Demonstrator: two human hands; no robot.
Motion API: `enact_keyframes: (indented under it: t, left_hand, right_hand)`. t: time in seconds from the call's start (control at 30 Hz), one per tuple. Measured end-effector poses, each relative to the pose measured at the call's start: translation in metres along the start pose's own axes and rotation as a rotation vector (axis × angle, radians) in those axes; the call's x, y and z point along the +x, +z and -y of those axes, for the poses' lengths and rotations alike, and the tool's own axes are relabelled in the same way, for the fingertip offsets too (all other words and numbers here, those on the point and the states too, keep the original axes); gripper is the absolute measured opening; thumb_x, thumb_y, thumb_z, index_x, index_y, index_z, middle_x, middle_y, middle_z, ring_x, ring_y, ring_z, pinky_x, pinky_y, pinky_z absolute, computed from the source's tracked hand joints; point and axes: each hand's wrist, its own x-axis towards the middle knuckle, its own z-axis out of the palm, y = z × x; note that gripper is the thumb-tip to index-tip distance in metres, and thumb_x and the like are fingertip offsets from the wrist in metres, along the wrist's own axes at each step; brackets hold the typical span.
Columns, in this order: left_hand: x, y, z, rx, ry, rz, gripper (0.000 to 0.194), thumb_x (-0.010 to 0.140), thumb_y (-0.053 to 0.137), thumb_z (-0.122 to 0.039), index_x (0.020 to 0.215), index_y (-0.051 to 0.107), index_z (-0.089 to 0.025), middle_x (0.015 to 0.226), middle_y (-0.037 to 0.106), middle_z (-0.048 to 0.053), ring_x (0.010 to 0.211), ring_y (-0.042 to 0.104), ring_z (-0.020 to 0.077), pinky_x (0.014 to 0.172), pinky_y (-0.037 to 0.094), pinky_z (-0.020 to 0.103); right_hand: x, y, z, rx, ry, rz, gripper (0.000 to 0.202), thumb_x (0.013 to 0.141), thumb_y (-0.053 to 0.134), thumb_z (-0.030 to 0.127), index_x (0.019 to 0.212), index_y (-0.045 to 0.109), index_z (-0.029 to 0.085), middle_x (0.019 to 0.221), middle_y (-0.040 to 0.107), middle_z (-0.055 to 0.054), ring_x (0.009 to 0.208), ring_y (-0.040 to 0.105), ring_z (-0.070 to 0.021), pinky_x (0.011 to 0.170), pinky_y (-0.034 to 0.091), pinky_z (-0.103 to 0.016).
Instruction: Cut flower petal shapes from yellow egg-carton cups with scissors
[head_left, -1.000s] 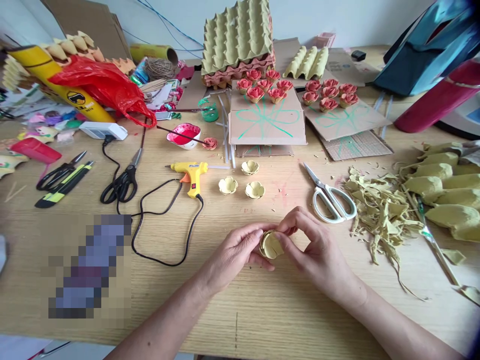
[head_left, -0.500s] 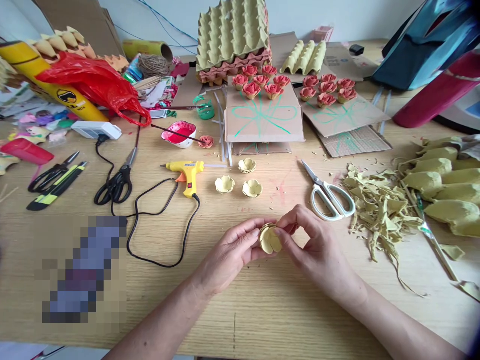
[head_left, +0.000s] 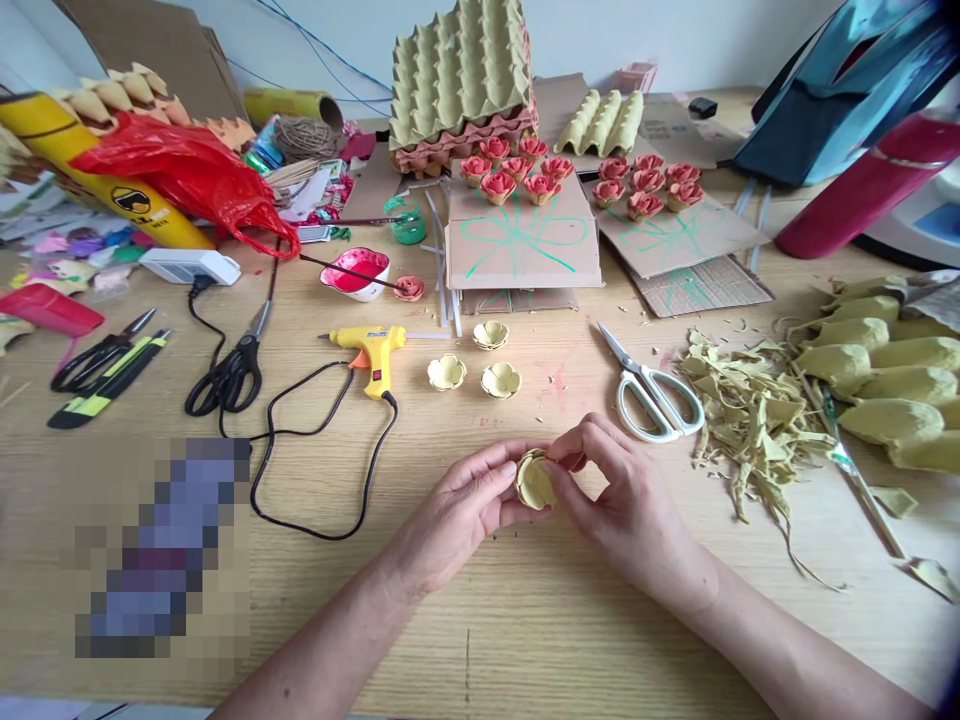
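Note:
A small yellow egg-carton flower (head_left: pixel 534 480) is pinched between both my hands just above the wooden table (head_left: pixel 480 620). My left hand (head_left: pixel 457 510) grips its left side with thumb and fingers. My right hand (head_left: pixel 622 500) curls over its right side, fingertips on the petals. Three more unpainted yellow flowers (head_left: pixel 475 364) lie on the table a little beyond my hands. Painted red flowers (head_left: pixel 514 176) sit on green-marked cardboard sheets farther back.
White-handled scissors (head_left: pixel 651 392) lie right of my hands, beside a heap of carton scraps (head_left: pixel 750 420). A yellow glue gun (head_left: pixel 369 348) with a looping black cord lies to the left, then black scissors (head_left: pixel 229 368). Stacked egg trays (head_left: pixel 457 75) stand at the back.
My fingers have shifted slightly around the yellow flower, turning it a little. The view has drifted slightly; the objects on the table have not moved.

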Motion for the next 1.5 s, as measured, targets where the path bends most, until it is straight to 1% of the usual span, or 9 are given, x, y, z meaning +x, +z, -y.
enact_keyframes:
  t: [0.1,0.33,0.53,0.67,0.83,1.1,1.23,1.33,1.5]
  left_hand:
    - [0.0000,0.0003,-0.0006,0.013,0.001,0.005,0.027,0.096,0.059,-0.024,0.119,0.073,-0.018,0.128,0.067,0.012,0.111,0.062,0.0230,0.091,0.056,0.034]
    - [0.0006,0.0006,-0.0035,-0.028,-0.018,-0.007,0.029,0.096,0.058,-0.023,0.122,0.070,-0.016,0.124,0.068,0.013,0.107,0.064,0.0221,0.089,0.056,0.034]
    - [0.0022,-0.0004,-0.0031,-0.045,-0.009,-0.019,0.028,0.096,0.059,-0.023,0.120,0.071,-0.016,0.124,0.068,0.012,0.103,0.064,0.0199,0.087,0.057,0.032]
    - [0.0026,0.0005,-0.0023,-0.024,-0.006,-0.015,0.029,0.097,0.058,-0.023,0.122,0.071,-0.017,0.121,0.070,0.012,0.104,0.063,0.0196,0.088,0.057,0.032]
    - [0.0026,0.0008,-0.0018,0.014,-0.011,-0.020,0.027,0.097,0.059,-0.024,0.120,0.071,-0.017,0.121,0.070,0.011,0.103,0.063,0.0191,0.088,0.056,0.031]
    - [0.0007,0.0001,-0.0007,0.099,0.026,-0.007,0.030,0.097,0.060,-0.031,0.123,0.070,-0.020,0.123,0.068,0.010,0.107,0.062,0.0200,0.090,0.056,0.032]
    - [0.0011,0.0011,0.0002,0.260,0.056,0.017,0.036,0.093,0.068,-0.030,0.128,0.067,-0.024,0.126,0.066,0.008,0.113,0.060,0.0220,0.092,0.055,0.032]
    - [0.0010,0.0023,0.0001,0.340,0.068,-0.024,0.038,0.091,0.070,-0.027,0.129,0.066,-0.023,0.125,0.066,0.008,0.112,0.061,0.0223,0.092,0.055,0.033]
    - [-0.0015,0.0023,-0.0043,0.269,0.039,-0.032,0.039,0.092,0.068,-0.028,0.130,0.064,-0.020,0.122,0.067,0.011,0.116,0.060,0.0248,0.093,0.054,0.036]
  right_hand:
    - [-0.0001,-0.0006,-0.0008,0.003,0.005,-0.001,0.014,0.092,0.058,0.008,0.090,0.056,0.022,0.082,0.057,-0.002,0.076,0.056,-0.0169,0.067,0.048,-0.030]
    - [0.0027,-0.0037,-0.0015,0.102,0.083,0.009,0.009,0.096,0.057,0.015,0.090,0.060,0.021,0.083,0.060,-0.002,0.075,0.057,-0.0163,0.067,0.047,-0.029]
    - [0.0061,-0.0067,-0.0023,0.127,0.149,0.000,0.014,0.099,0.055,0.021,0.089,0.063,0.020,0.079,0.061,-0.001,0.071,0.055,-0.0146,0.065,0.046,-0.028]
    - [0.0047,-0.0057,-0.0033,0.126,0.116,0.046,0.004,0.095,0.060,0.018,0.093,0.063,0.020,0.084,0.061,-0.002,0.074,0.057,-0.0154,0.067,0.048,-0.029]
    - [0.0022,-0.0025,-0.0060,0.058,0.017,0.051,0.012,0.092,0.059,0.009,0.094,0.059,0.021,0.087,0.061,-0.003,0.076,0.057,-0.0165,0.068,0.050,-0.031]
    - [0.0025,-0.0016,-0.0051,0.049,0.029,0.042,0.015,0.090,0.057,0.007,0.093,0.056,0.022,0.086,0.060,-0.003,0.074,0.057,-0.0170,0.066,0.050,-0.031]
    - [0.0019,0.0014,-0.0051,0.018,0.014,0.025,0.014,0.090,0.057,0.008,0.090,0.054,0.022,0.085,0.059,-0.003,0.074,0.057,-0.0168,0.067,0.049,-0.031]
    - [0.0030,0.0011,-0.0059,0.030,0.016,0.035,0.010,0.094,0.056,0.012,0.090,0.055,0.022,0.084,0.059,-0.003,0.073,0.056,-0.0165,0.067,0.048,-0.031]
    - [0.0072,-0.0055,-0.0079,0.110,0.111,-0.028,0.012,0.101,0.051,0.021,0.092,0.058,0.020,0.081,0.061,-0.002,0.070,0.055,-0.0146,0.065,0.046,-0.027]
